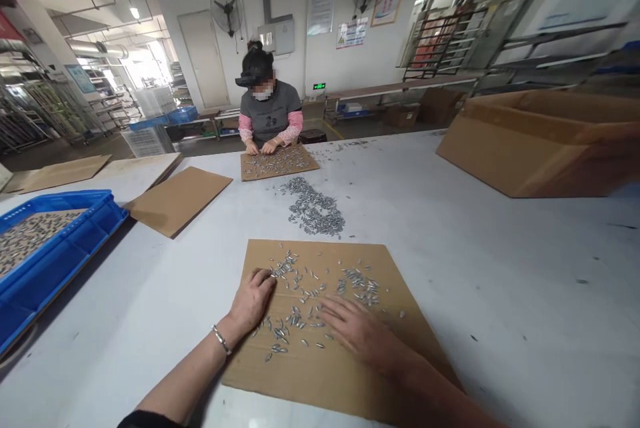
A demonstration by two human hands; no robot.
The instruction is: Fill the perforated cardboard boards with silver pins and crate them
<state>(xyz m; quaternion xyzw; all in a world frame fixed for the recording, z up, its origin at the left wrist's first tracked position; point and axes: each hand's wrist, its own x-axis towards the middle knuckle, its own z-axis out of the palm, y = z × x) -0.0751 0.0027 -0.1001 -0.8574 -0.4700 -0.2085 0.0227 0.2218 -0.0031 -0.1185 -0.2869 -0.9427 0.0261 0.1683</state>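
A brown cardboard sheet (345, 375) lies on the white table in front of me, with many small silvery, spindle-shaped metal pieces (296, 317) scattered over it. My left hand (254, 298) rests at the sheet's left side, fingers bent and slightly apart, the tips beside a cluster of pieces. I see nothing gripped in it. My right hand (354, 329) lies palm down across the middle, its fingers stretched out flat toward the loose pieces. Whatever lies beneath its palm is hidden. Another cluster of pieces sits just beyond the right hand.
A heap of the same pieces (316, 209) lies beyond my sheet. Across the table a person (270, 108) handles pieces on another cardboard sheet (250, 171). At left stand a blue tray (65, 268) holding pieces and a bare cardboard sheet (183, 200); at right, a large cardboard box (540, 155).
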